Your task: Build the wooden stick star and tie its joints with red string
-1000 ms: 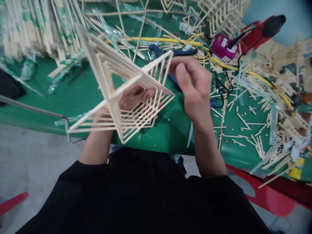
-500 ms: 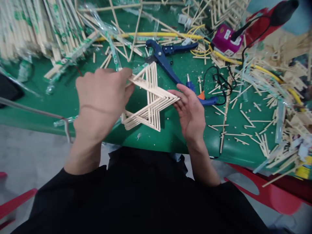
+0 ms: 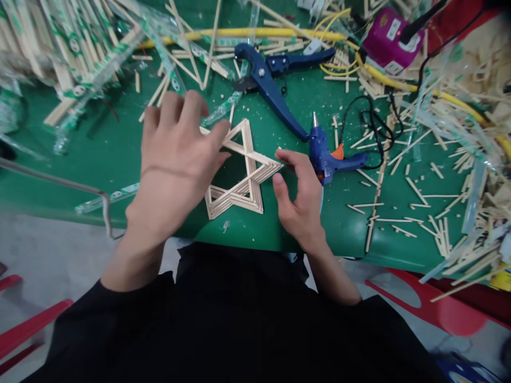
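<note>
A six-pointed star of stacked wooden sticks (image 3: 255, 183) lies flat on the green table, its left corner hidden by a hand. My left hand (image 3: 178, 143) hovers over that upper left side with its fingers apart and the thumb spread below the forefinger. At the star's right point, my right hand (image 3: 300, 194) is open, thumb and forefinger on either side of the tip; whether they touch it I cannot tell. A blue glue gun (image 3: 325, 154) with an orange trigger rests just beyond my right hand. Behind the star is a blue-handled cutter (image 3: 267, 88).
Wrapped stick bundles (image 3: 75, 58) fill the back left. A yellow cable (image 3: 247, 33) runs across the back to a purple power adapter (image 3: 393, 40). Cut stick pieces (image 3: 439, 234) litter the right side. A bent metal rod (image 3: 80, 183) crosses the table's left edge.
The star has gone from being held tilted between both hands to lying flat on the table. Both hands have loosened their hold, and the left fingers have lifted and spread.
</note>
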`<action>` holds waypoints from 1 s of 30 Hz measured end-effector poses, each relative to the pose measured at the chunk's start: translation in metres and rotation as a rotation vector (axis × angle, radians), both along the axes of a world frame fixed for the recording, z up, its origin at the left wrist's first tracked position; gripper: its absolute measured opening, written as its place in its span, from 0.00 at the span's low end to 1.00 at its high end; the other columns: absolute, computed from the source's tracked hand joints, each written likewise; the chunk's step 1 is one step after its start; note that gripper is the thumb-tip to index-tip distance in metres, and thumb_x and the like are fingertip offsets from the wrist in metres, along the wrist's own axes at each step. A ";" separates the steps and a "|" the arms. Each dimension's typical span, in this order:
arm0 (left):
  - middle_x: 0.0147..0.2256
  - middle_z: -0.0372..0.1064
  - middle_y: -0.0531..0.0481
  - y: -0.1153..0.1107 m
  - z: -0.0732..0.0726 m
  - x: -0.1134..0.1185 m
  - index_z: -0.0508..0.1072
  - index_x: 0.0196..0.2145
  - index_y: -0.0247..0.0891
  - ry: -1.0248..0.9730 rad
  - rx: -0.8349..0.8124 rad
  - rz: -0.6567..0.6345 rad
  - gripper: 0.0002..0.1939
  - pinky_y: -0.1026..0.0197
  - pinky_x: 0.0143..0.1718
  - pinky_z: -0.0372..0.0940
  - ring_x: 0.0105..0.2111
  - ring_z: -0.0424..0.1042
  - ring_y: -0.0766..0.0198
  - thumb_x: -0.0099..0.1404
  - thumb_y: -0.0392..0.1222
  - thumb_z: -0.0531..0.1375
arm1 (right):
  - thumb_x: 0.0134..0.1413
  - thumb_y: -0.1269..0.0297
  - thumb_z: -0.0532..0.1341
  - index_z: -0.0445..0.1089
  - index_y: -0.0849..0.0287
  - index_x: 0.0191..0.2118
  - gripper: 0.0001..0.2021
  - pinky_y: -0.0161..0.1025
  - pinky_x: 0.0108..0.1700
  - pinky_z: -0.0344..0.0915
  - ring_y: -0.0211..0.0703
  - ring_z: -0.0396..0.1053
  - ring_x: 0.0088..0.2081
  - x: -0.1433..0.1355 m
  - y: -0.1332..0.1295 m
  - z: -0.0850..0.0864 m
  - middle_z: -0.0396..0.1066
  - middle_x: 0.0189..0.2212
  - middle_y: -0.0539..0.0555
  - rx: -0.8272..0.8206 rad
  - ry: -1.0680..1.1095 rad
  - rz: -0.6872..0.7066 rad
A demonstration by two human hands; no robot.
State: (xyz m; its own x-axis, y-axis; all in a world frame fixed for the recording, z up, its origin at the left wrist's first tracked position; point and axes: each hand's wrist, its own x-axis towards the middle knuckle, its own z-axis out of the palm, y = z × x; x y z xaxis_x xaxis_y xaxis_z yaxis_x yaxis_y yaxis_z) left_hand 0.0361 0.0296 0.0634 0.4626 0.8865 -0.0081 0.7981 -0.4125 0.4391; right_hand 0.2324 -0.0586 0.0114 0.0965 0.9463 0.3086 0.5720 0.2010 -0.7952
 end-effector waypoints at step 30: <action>0.34 0.74 0.55 0.034 -0.005 0.006 0.78 0.38 0.43 -1.116 0.071 -0.121 0.04 0.62 0.26 0.68 0.30 0.78 0.64 0.71 0.40 0.63 | 0.71 0.58 0.55 0.73 0.54 0.36 0.13 0.49 0.57 0.70 0.47 0.70 0.51 -0.020 0.080 0.040 0.74 0.46 0.56 -0.068 -0.301 0.488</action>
